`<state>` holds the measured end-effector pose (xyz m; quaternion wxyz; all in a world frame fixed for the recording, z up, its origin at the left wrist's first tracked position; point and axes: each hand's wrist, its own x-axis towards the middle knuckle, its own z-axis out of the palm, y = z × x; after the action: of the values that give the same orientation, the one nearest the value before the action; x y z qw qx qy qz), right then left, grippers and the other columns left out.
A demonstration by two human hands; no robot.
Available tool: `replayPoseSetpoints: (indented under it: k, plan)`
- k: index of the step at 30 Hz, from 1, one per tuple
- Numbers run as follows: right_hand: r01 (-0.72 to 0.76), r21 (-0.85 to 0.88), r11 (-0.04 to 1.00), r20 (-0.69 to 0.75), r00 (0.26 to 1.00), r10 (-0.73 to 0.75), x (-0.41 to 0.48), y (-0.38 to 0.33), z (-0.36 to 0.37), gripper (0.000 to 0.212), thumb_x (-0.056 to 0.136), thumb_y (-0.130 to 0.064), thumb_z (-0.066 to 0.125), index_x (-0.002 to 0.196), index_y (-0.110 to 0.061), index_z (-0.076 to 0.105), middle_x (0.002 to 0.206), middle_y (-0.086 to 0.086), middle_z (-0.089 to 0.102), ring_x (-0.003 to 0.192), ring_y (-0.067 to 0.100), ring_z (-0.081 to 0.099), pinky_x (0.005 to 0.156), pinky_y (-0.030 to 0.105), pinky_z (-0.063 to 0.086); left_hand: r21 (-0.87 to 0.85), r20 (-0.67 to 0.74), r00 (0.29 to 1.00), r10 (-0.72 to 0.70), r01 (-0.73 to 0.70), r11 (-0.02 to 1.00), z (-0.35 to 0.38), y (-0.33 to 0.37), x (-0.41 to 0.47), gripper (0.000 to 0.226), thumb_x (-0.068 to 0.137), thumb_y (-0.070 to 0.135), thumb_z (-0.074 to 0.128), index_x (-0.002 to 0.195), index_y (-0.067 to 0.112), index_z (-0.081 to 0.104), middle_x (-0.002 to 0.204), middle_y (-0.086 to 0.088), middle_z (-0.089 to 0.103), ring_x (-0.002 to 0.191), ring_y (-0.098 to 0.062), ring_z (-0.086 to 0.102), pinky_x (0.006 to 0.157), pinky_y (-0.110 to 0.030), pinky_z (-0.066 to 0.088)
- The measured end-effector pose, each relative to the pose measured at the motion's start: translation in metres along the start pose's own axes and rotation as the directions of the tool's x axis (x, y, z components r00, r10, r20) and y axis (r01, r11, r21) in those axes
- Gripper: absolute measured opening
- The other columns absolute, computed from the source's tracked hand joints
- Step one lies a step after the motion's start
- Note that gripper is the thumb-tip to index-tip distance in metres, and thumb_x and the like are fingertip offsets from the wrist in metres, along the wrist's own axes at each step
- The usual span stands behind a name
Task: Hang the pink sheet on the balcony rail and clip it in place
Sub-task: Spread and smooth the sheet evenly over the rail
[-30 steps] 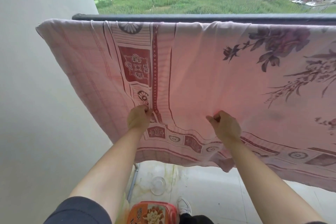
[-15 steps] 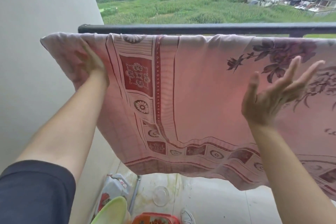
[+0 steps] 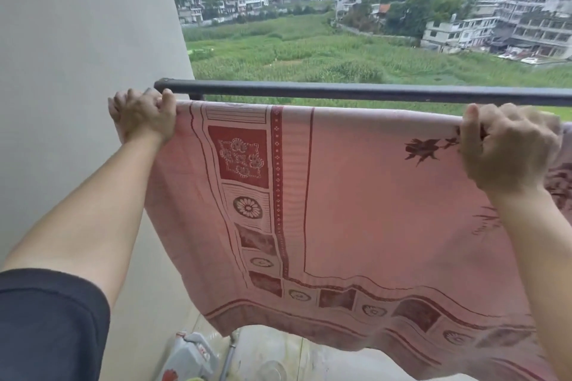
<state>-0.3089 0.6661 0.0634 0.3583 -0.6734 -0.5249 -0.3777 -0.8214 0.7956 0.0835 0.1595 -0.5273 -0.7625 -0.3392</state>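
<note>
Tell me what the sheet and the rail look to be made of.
Sheet: thin woven cloth, probably cotton or a blend, matte pink with dark red printed flowers; it drapes and ripples softly along its lower edge. Rail: apparently metal bar, dark grey painted, smooth with a dull sheen; straight and rigid.

Pale wall (image 3: 77, 40) left; grey jug (image 3: 190, 356) on floor; green field (image 3: 309, 52), buildings (image 3: 495, 25) beyond.
</note>
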Motion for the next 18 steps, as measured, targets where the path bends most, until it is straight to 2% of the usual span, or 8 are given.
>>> replayPoseSetpoints:
  k: [2, 4, 6, 8, 10, 11, 14, 18]
  plan:
    - [-0.016, 0.021, 1.000, 0.023, 1.000, 0.016, 0.001, 0.005, 0.001, 0.060, 0.106, -0.045, 0.027, 0.081, -0.005, 0.065, 0.079, 0.021, 0.066, 0.076, 0.036, 0.058, 0.084, 0.043, 0.037, 0.005, 0.009, 1.000, -0.018, 0.018, 1.000, -0.002, 0.010, -0.003, 0.064, 0.095, 0.050, 0.023, 0.109, 0.005, 0.067, 0.121, -0.029, 0.056, 0.125, -0.040, 0.040, 0.111, -0.057, 0.022]
    - [0.003, 0.087, 0.996, 0.050, 0.999, -0.008, 0.001, 0.003, 0.002, 0.057, 0.106, -0.046, 0.030, 0.094, -0.006, 0.068, 0.094, 0.021, 0.069, 0.089, 0.036, 0.060, 0.097, 0.045, 0.036, -0.025, -0.034, 0.999, 0.005, -0.005, 1.000, -0.006, 0.026, -0.015, 0.066, 0.098, 0.052, 0.019, 0.107, 0.006, 0.065, 0.123, -0.026, 0.057, 0.126, -0.037, 0.042, 0.112, -0.058, 0.020]
    - [0.016, 0.099, 0.995, 0.045, 0.999, -0.021, 0.001, 0.016, -0.004, 0.052, 0.105, -0.047, 0.032, 0.114, -0.009, 0.067, 0.116, 0.019, 0.067, 0.108, 0.034, 0.059, 0.112, 0.047, 0.027, -0.125, -0.105, 0.978, 0.180, -0.193, 0.973, -0.010, 0.064, -0.037, 0.066, 0.101, 0.051, 0.015, 0.100, 0.006, 0.064, 0.114, -0.021, 0.061, 0.116, -0.034, 0.050, 0.112, -0.057, 0.021]
    - [-0.012, 0.057, 0.998, 0.096, 0.995, 0.006, -0.001, 0.040, -0.013, 0.056, 0.104, -0.051, 0.029, 0.128, -0.013, 0.062, 0.126, 0.017, 0.064, 0.119, 0.034, 0.055, 0.117, 0.048, 0.022, -0.173, -0.130, 0.895, 0.427, -0.444, 0.879, -0.012, 0.114, -0.067, 0.064, 0.104, 0.050, 0.014, 0.095, 0.010, 0.064, 0.098, -0.016, 0.067, 0.097, -0.031, 0.059, 0.107, -0.054, 0.029]
    - [-0.012, -0.010, 1.000, 0.221, 0.975, 0.014, -0.006, 0.071, -0.026, 0.063, 0.103, -0.059, 0.023, 0.140, -0.016, 0.053, 0.135, 0.017, 0.059, 0.127, 0.034, 0.050, 0.118, 0.049, 0.022, -0.169, -0.129, 0.808, 0.575, -0.589, 0.790, -0.010, 0.160, -0.099, 0.068, 0.103, 0.053, 0.012, 0.090, 0.012, 0.064, 0.084, -0.013, 0.068, 0.076, -0.029, 0.061, 0.091, -0.047, 0.041]
    - [0.018, -0.039, 0.999, 0.289, 0.957, -0.006, -0.009, 0.085, -0.032, 0.066, 0.102, -0.062, 0.021, 0.145, -0.018, 0.046, 0.142, 0.016, 0.053, 0.133, 0.033, 0.045, 0.119, 0.050, 0.021, -0.149, -0.132, 0.800, 0.585, -0.600, 0.786, -0.009, 0.174, -0.112, 0.068, 0.103, 0.052, 0.013, 0.086, 0.010, 0.064, 0.080, -0.015, 0.067, 0.071, -0.029, 0.059, 0.083, -0.045, 0.041]
    - [0.034, -0.105, 0.994, 0.417, 0.909, 0.014, -0.015, 0.127, -0.054, 0.070, 0.100, -0.065, 0.019, 0.154, -0.022, 0.030, 0.157, 0.015, 0.034, 0.146, 0.032, 0.029, 0.122, 0.050, 0.015, -0.145, -0.110, 0.863, 0.493, -0.505, 0.851, -0.010, 0.206, -0.144, 0.061, 0.104, 0.045, 0.023, 0.091, 0.003, 0.065, 0.090, -0.023, 0.067, 0.081, -0.035, 0.058, 0.086, -0.047, 0.037]
    - [-0.003, -0.159, 0.987, 0.523, 0.848, 0.087, -0.013, 0.177, -0.078, 0.071, 0.099, -0.066, 0.019, 0.157, -0.024, 0.024, 0.163, 0.014, 0.022, 0.151, 0.029, 0.017, 0.124, 0.049, 0.007, -0.218, -0.040, 0.803, 0.594, -0.587, 0.779, -0.017, 0.262, -0.195, 0.056, 0.101, 0.046, 0.022, 0.114, 0.009, 0.063, 0.111, -0.018, 0.065, 0.103, -0.036, 0.055, 0.106, -0.055, 0.027]
